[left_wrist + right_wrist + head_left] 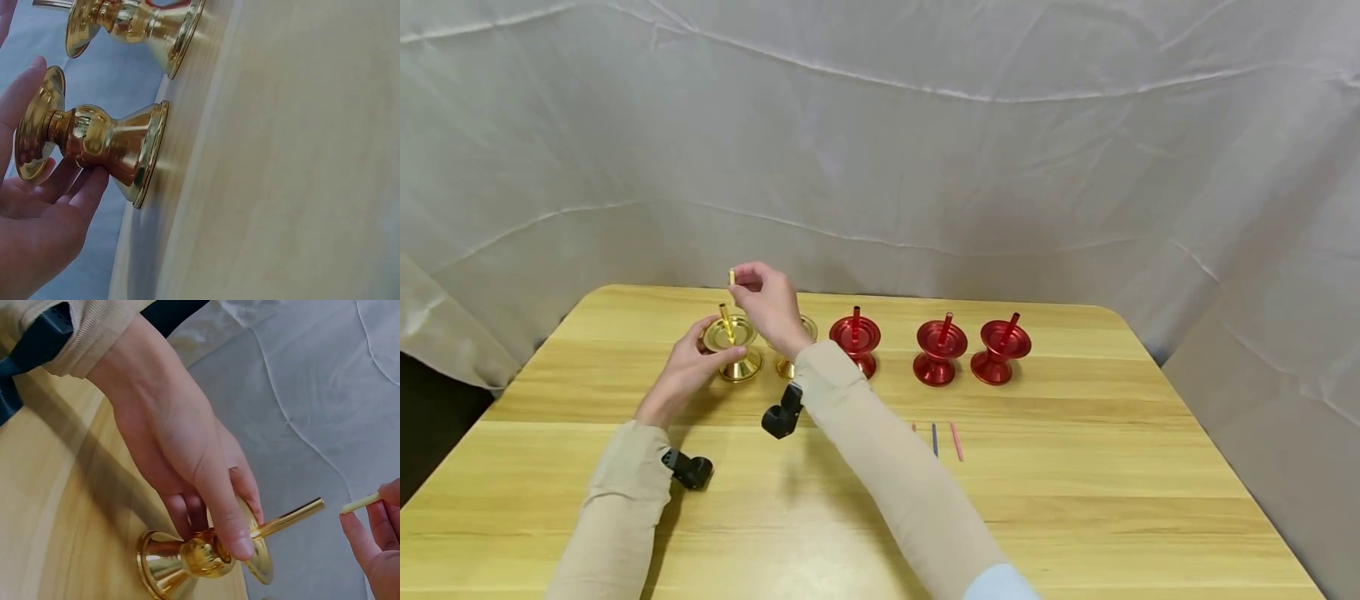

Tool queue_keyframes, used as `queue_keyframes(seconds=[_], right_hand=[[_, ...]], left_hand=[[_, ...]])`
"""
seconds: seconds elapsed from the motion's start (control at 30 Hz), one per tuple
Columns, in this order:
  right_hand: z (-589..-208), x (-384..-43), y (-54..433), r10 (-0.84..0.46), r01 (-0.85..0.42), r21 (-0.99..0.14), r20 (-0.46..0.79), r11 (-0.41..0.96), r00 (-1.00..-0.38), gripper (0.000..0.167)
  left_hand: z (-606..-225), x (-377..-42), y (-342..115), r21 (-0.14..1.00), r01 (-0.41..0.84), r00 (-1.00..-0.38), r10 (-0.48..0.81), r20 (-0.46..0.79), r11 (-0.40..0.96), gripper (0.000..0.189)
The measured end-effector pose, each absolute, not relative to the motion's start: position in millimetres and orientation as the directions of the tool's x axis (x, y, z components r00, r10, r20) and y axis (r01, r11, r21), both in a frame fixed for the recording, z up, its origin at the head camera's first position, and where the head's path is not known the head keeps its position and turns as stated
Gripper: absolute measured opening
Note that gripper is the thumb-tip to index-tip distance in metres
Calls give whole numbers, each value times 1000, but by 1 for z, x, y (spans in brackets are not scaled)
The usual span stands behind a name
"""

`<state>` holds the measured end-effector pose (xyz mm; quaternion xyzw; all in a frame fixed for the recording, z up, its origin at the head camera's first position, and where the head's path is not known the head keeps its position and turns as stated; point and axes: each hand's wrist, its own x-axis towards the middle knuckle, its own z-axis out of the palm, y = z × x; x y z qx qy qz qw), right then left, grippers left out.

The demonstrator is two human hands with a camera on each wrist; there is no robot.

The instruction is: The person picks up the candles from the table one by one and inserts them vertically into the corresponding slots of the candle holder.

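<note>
At the left end of a row stands a gold candle holder [741, 367], a dished cup on a flared foot with a thin upright tube [290, 517]. My left hand [688, 365] grips it around the dish and stem, thumb at the rim. Its foot [134, 147] rests on the table. Above the tube, my right hand [772, 310] pinches a short pale yellow stick [361, 503] between thumb and fingertips. The stick's lower end is apart from the tube's mouth. A second gold candle holder [786, 368] stands just right, partly hidden behind my right hand.
Three red candle holders [854, 335] [936, 367] [992, 367] continue the row to the right, each with an upright tube. Nearer on the wooden table [1112, 467] lie thin sticks, one blue [935, 439] and one pink [957, 442], beside my right sleeve. A grey curtain [880, 167] hangs behind.
</note>
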<state>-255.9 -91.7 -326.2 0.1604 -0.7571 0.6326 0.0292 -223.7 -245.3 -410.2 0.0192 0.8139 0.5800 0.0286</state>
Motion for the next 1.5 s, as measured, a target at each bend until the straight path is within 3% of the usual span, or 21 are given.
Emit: queue_keyframes(seconds=[1.0,1.17,1.5], right_hand=[[-326,-270,-113,-257,-233,-944,170,235,-951,14],[-330,-268,-111,-287,-268,-909,177,318,-941,11],[-339,-264,-111,-237,-243,-899,163,364,-958,11]], left_hand=[[-407,-220,-247,945,-21,-998,47,-38,325,84],[-408,-220,-248,947,-28,-998,47,-45,321,85],[-408,-219,-247,942,-25,-997,62,-49,335,87]])
